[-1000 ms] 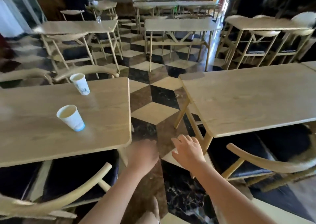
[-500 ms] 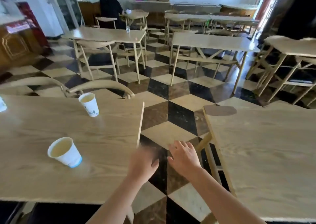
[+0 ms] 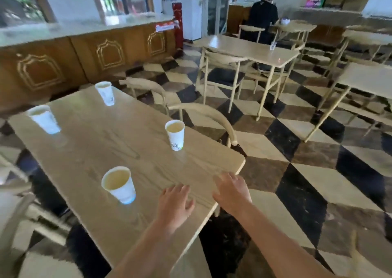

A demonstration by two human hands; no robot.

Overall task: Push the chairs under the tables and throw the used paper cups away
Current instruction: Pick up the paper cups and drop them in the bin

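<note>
Several white paper cups stand on the light wooden table (image 3: 89, 150): a near cup (image 3: 119, 185) with yellowish liquid, a cup (image 3: 175, 134) toward the right edge, a far cup (image 3: 105, 93) and a cup (image 3: 45, 119) at the left. My left hand (image 3: 175, 203) hovers over the table's near corner, fingers apart, right of the near cup. My right hand (image 3: 232, 190) is spread over the table's right corner. Neither holds anything. A curved-back wooden chair (image 3: 203, 114) stands at the table's far right side, another chair (image 3: 146, 87) behind it.
A chair (image 3: 14, 214) sits at the left near edge. More tables (image 3: 250, 48) and chairs (image 3: 220, 70) fill the checkered floor on the right. A wooden counter (image 3: 84, 55) runs along the left wall. A person in black (image 3: 263, 15) sits at the back.
The view has swung left, so the cup table now fills the middle and more cups show. Both hands moved from over the aisle to above the table's near right corner.
</note>
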